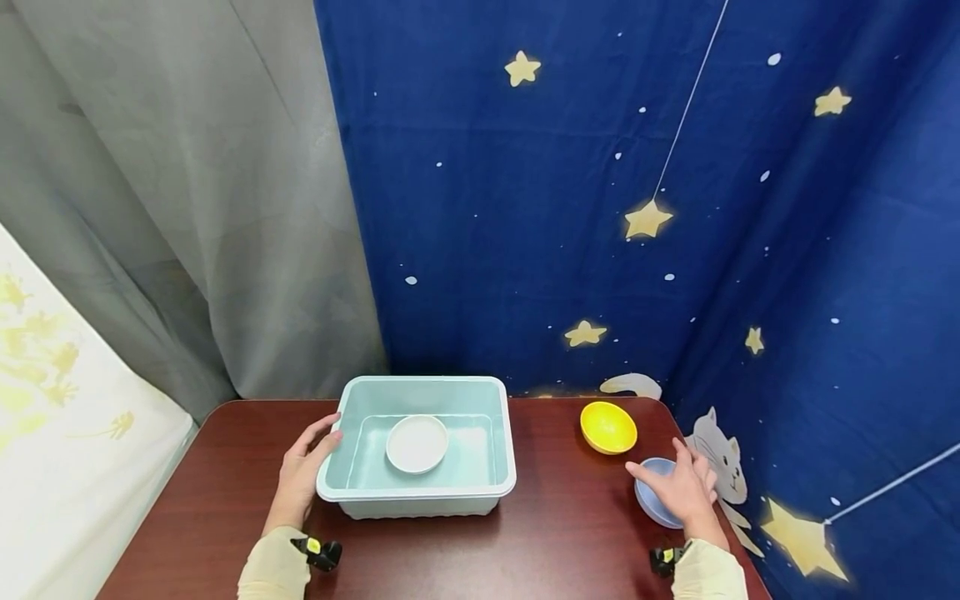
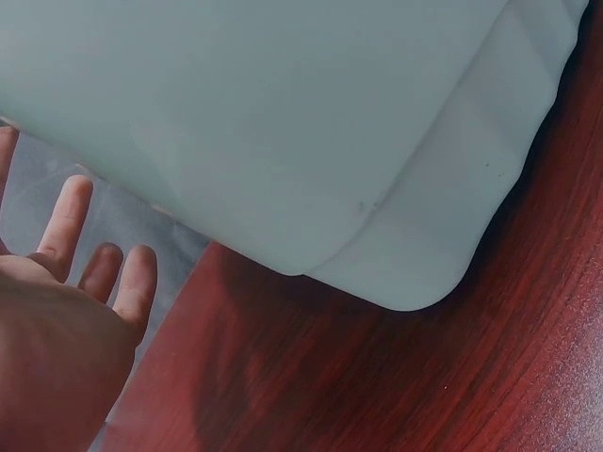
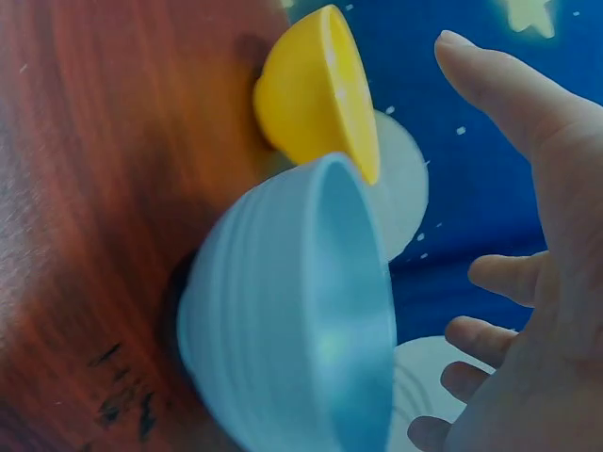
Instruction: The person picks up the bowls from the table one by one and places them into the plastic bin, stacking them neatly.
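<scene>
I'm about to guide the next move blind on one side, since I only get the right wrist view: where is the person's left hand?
Observer: The left hand is at the left rim of a pale aqua plastic bin.
Operator: Anything inside that bin?
Observer: Yes, one small white bowl lies in it.
Operator: And where does the bin stand?
Observer: In the head view it is to the left of both the yellow bowl and the blue bowl, apart from each.
</scene>
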The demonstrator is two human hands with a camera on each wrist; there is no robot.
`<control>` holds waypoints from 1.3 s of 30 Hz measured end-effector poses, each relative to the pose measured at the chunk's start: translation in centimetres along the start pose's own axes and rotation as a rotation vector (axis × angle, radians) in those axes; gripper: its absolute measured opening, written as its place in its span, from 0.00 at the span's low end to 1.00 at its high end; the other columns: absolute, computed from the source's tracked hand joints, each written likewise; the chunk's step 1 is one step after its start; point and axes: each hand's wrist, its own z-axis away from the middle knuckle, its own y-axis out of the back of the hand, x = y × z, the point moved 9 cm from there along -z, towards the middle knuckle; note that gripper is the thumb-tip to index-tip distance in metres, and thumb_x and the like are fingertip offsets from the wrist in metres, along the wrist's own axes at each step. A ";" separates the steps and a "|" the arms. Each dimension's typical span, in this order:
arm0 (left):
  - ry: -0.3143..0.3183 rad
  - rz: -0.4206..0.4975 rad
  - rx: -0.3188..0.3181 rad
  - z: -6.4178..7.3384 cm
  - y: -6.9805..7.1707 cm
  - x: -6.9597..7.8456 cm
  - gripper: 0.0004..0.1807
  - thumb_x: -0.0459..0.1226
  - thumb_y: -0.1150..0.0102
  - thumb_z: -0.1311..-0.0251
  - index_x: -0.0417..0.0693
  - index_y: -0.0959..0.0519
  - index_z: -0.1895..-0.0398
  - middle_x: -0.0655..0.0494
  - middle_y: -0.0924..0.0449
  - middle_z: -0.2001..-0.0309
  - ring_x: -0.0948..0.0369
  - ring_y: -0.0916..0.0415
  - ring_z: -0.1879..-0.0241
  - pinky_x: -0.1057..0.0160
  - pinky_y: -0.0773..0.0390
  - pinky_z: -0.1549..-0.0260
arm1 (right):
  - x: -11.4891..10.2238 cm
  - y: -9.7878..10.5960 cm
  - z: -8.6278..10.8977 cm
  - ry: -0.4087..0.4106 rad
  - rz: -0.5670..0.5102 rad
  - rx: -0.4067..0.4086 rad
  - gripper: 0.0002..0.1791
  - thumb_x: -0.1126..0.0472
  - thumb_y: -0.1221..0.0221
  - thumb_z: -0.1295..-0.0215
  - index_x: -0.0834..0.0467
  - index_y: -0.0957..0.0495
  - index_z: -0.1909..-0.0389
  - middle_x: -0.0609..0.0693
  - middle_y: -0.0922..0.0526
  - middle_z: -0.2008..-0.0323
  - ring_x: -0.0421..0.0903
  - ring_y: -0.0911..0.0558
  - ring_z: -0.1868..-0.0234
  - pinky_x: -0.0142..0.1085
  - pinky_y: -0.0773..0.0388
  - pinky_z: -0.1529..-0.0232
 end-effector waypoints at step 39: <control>0.013 -0.007 -0.008 -0.3 0.1 -0.3 0.35 0.65 0.43 0.35 0.71 0.32 0.26 0.56 0.36 0.24 0.76 0.28 0.47 0.77 0.25 0.55 | 3.0 -1.7 0.2 -0.029 0.037 -0.057 0.73 0.35 0.25 0.55 0.70 0.58 0.22 0.79 0.53 0.32 0.76 0.54 0.36 0.67 0.49 0.39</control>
